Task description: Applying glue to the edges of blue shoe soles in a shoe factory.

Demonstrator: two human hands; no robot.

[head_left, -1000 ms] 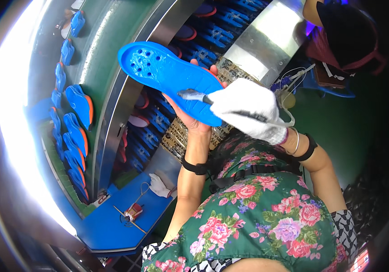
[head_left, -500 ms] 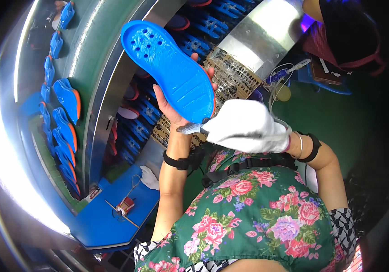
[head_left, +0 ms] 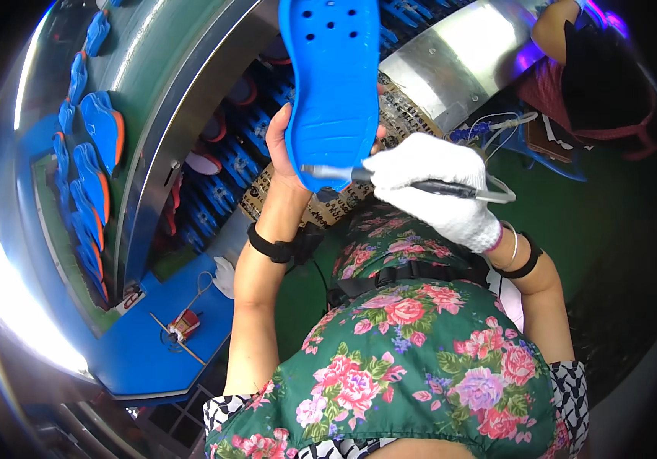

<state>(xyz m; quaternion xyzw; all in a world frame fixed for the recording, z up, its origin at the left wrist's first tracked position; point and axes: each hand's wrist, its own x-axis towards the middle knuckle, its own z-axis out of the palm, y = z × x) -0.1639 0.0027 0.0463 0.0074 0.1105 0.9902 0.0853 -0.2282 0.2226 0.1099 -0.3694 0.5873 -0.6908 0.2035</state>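
Note:
My left hand (head_left: 281, 149) grips a blue shoe sole (head_left: 332, 99) from underneath, thumb along its left edge and fingertips showing at the right. The sole's inner side faces up, with a raised rim, several round holes toward the far end and shallow ridges across the middle. My right hand (head_left: 435, 183), in a white knit glove, is closed around a brush (head_left: 332, 173) with a dark handle and a pale tube at its rear. The brush's wet-looking tip lies across the near, heel end of the sole.
To the left, a green conveyor belt (head_left: 152, 53) with a metal edge carries several blue soles with orange sides (head_left: 103, 130). Below it, a blue table (head_left: 152, 348) holds a red can (head_left: 183, 325) with a stick. A taped cardboard piece (head_left: 413, 115) and metal sheet (head_left: 458, 53) lie beyond my hands.
The sole has turned from a leftward slant to nearly upright in view and moved right. My right hand has turned, showing the brush handle, with the tip now over the heel.

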